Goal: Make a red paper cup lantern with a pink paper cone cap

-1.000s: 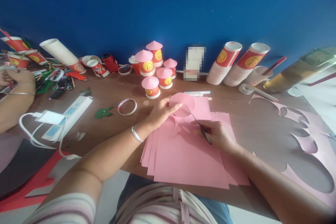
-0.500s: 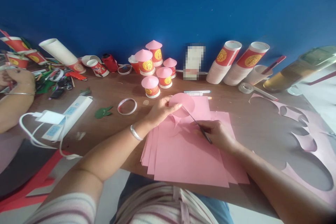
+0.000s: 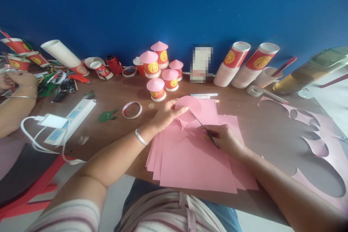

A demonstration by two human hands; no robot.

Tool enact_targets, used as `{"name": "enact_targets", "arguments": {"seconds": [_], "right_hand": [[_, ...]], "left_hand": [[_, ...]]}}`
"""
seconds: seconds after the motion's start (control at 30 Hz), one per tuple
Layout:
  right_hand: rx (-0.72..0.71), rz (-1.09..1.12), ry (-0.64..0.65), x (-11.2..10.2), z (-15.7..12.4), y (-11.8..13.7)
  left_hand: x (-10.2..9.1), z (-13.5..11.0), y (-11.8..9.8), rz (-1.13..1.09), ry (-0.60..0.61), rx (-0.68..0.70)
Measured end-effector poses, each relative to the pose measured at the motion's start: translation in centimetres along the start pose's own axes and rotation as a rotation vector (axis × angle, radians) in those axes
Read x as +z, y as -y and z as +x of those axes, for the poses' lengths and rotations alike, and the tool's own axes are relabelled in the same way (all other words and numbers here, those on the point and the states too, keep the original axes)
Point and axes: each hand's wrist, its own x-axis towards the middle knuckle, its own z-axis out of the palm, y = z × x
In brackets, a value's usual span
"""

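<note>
My left hand (image 3: 170,110) pinches a round piece of pink paper (image 3: 191,106) at its left edge, with the thumb on top. In my right hand (image 3: 227,139) is a pair of scissors (image 3: 212,140) with dark handles. Their thin blades point up and left, with the tip at the lower edge of the pink disc, close to my left thumb. A curved pink offcut (image 3: 182,125) hangs just beneath the disc. Below both hands lies a fanned stack of pink paper sheets (image 3: 194,166).
Red paper cups with pink cone tops (image 3: 155,86) stand behind the paper. Cup stacks (image 3: 230,63), a tape roll (image 3: 255,90) and cut pink scraps (image 3: 320,146) are right. Markers (image 3: 203,96), a tape ring (image 3: 132,110), a power strip (image 3: 71,121) and another person's arm (image 3: 13,108) also show.
</note>
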Motion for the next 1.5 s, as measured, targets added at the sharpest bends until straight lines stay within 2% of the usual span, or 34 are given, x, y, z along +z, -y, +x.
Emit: {"name": "enact_targets", "arguments": {"seconds": [0.53, 1.27, 1.33, 1.5], "right_hand": [[0.026, -0.053, 0.006, -0.3, 0.0, 0.7], [0.018, -0.035, 0.004, -0.2, 0.0, 0.9], [0.018, -0.032, 0.008, -0.1, 0.1, 0.6], [-0.013, -0.170, -0.064, 0.0, 0.0, 0.2]], "left_hand": [[0.1, -0.1, 0.0, -0.044, -0.012, -0.042], [0.3, -0.2, -0.6, -0.032, -0.015, -0.020], [0.2, -0.1, -0.6, -0.006, -0.040, -0.008], [-0.4, 0.4, 0.1, -0.004, -0.250, 0.050]]}}
